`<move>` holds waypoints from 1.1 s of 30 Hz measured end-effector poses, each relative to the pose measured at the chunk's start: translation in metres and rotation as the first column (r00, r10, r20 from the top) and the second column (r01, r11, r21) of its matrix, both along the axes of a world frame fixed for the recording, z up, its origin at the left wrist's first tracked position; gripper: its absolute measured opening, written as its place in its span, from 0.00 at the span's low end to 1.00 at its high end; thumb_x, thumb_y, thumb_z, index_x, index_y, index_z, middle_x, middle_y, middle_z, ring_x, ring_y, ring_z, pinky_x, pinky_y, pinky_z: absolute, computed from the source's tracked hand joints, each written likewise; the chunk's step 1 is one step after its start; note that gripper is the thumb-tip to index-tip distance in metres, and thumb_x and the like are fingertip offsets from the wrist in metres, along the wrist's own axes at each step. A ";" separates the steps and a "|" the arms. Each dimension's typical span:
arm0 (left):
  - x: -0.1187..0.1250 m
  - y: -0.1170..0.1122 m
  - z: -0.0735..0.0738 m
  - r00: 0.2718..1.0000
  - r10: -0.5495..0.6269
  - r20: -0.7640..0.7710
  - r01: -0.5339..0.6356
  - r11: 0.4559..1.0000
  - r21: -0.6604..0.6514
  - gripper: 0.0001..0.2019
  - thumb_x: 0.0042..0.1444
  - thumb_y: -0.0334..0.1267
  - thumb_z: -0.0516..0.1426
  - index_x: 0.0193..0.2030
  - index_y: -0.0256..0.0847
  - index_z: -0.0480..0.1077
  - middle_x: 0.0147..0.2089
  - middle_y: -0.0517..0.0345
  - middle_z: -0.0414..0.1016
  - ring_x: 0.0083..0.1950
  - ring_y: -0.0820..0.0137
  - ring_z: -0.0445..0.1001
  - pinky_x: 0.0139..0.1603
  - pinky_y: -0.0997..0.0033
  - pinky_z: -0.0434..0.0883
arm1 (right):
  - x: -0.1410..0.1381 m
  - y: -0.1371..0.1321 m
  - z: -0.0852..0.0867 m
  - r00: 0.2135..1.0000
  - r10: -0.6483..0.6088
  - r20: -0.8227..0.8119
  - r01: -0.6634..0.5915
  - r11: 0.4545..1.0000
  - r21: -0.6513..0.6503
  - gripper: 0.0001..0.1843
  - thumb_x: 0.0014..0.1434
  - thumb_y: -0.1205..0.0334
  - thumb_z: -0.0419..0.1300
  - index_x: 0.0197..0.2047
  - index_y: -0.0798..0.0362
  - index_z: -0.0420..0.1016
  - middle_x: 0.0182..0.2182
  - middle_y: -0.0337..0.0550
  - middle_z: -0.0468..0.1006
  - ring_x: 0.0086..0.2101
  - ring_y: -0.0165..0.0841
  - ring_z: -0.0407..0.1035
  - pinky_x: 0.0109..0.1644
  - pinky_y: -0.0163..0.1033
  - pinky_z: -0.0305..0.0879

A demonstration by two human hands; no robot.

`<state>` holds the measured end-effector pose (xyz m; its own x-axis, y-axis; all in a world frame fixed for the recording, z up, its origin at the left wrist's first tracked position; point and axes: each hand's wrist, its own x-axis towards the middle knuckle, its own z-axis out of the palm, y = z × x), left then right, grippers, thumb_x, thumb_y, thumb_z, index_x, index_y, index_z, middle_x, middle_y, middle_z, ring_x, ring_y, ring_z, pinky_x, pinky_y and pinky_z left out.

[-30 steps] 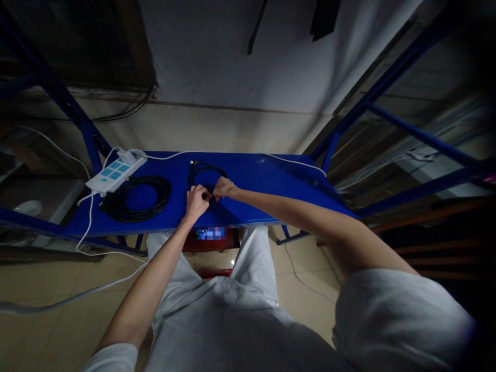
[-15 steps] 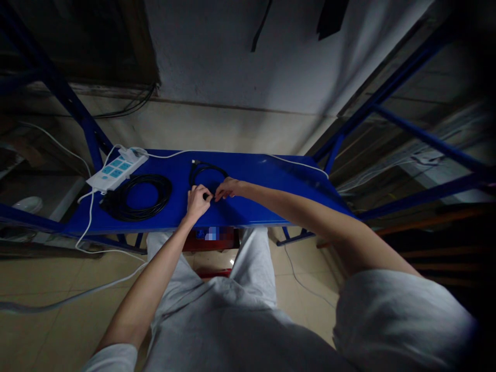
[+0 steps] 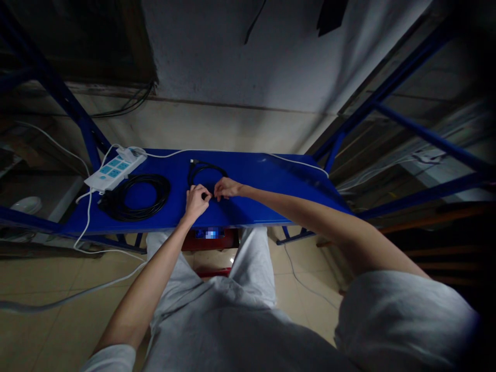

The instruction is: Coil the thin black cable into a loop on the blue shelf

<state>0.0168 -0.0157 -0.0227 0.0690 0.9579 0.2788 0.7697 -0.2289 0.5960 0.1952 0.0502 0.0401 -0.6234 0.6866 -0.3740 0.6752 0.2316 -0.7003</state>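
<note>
Head view: my left hand (image 3: 197, 201) pinches the short black cable (image 3: 210, 166), likely steadying it for my right hand (image 3: 228, 188), whose hold I cannot tell; black coil (image 3: 122, 206) lies aside on worktop (image 3: 267, 178).

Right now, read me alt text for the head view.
The left hand pinches something dark, the right hand just beside it, near a curved black cable on a blue table. A black coil and white power strip lie left.

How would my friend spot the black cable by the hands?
Find the blue table. Behind the left hand and right hand curves the black cable. Unlike the thick black coil beside the power strip, it's a thin curve with a pale tip.
</note>
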 end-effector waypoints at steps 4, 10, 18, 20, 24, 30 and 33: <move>0.000 0.000 0.001 1.000 0.009 -0.014 -0.009 1.000 -0.015 0.05 0.58 0.32 0.59 0.32 0.44 0.73 0.43 0.56 0.77 0.53 0.59 0.69 0.56 0.56 0.64 | -0.004 -0.003 0.005 0.943 0.230 0.242 -0.312 0.866 0.390 0.11 0.59 0.74 0.57 0.42 0.61 0.80 0.34 0.47 0.83 0.31 0.29 0.73 0.33 0.29 0.59; -0.001 0.001 -0.001 0.999 0.011 -0.034 -0.011 1.000 -0.017 0.03 0.59 0.33 0.60 0.33 0.43 0.72 0.44 0.55 0.77 0.53 0.58 0.69 0.53 0.57 0.65 | -0.007 -0.012 0.020 0.709 0.355 0.610 -0.691 0.522 0.500 0.19 0.71 0.67 0.49 0.61 0.52 0.71 0.50 0.52 0.78 0.40 0.34 0.76 0.37 0.34 0.63; -0.003 0.004 -0.003 1.000 -0.008 -0.011 0.008 1.000 -0.010 0.04 0.56 0.31 0.60 0.32 0.43 0.72 0.42 0.55 0.77 0.52 0.58 0.70 0.52 0.57 0.65 | -0.008 -0.006 0.023 0.512 0.396 0.763 -0.859 0.255 0.444 0.23 0.70 0.74 0.46 0.65 0.53 0.64 0.51 0.50 0.76 0.38 0.33 0.76 0.34 0.36 0.63; -0.003 0.004 -0.003 1.000 -0.009 -0.015 0.009 1.000 -0.008 0.04 0.56 0.30 0.60 0.32 0.43 0.72 0.42 0.55 0.77 0.52 0.57 0.70 0.52 0.57 0.65 | -0.009 -0.004 0.020 0.490 0.398 0.776 -0.871 0.200 0.448 0.22 0.70 0.74 0.45 0.64 0.56 0.65 0.49 0.51 0.77 0.38 0.33 0.76 0.33 0.37 0.63; -0.003 0.004 -0.004 1.000 -0.011 -0.024 0.011 1.000 0.015 0.04 0.55 0.29 0.59 0.33 0.43 0.71 0.42 0.53 0.77 0.51 0.57 0.69 0.50 0.57 0.65 | -0.015 -0.001 0.018 0.452 0.418 0.788 -0.888 0.130 0.440 0.19 0.71 0.74 0.45 0.57 0.56 0.71 0.50 0.50 0.77 0.39 0.33 0.76 0.33 0.37 0.64; -0.004 0.004 -0.006 1.000 -0.015 -0.005 0.015 1.000 0.025 0.04 0.56 0.30 0.60 0.33 0.42 0.71 0.42 0.53 0.77 0.51 0.56 0.69 0.50 0.56 0.65 | -0.016 0.000 0.018 0.487 0.419 0.766 -0.872 0.193 0.450 0.19 0.69 0.75 0.48 0.58 0.55 0.71 0.48 0.49 0.77 0.40 0.34 0.76 0.34 0.37 0.64; -0.003 0.004 -0.007 1.000 -0.018 -0.001 0.018 0.999 0.033 0.02 0.57 0.33 0.61 0.34 0.43 0.72 0.43 0.53 0.76 0.51 0.56 0.69 0.50 0.55 0.65 | -0.012 -0.001 0.016 0.585 0.398 0.706 -0.809 0.339 0.480 0.20 0.69 0.74 0.50 0.60 0.53 0.69 0.50 0.48 0.77 0.40 0.34 0.75 0.35 0.36 0.63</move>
<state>0.0135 -0.0113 -0.0301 0.0863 0.9467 0.3102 0.7659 -0.2622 0.5871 0.1835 0.0488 0.0564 -0.9026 0.3032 -0.3054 0.2416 0.9443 0.2234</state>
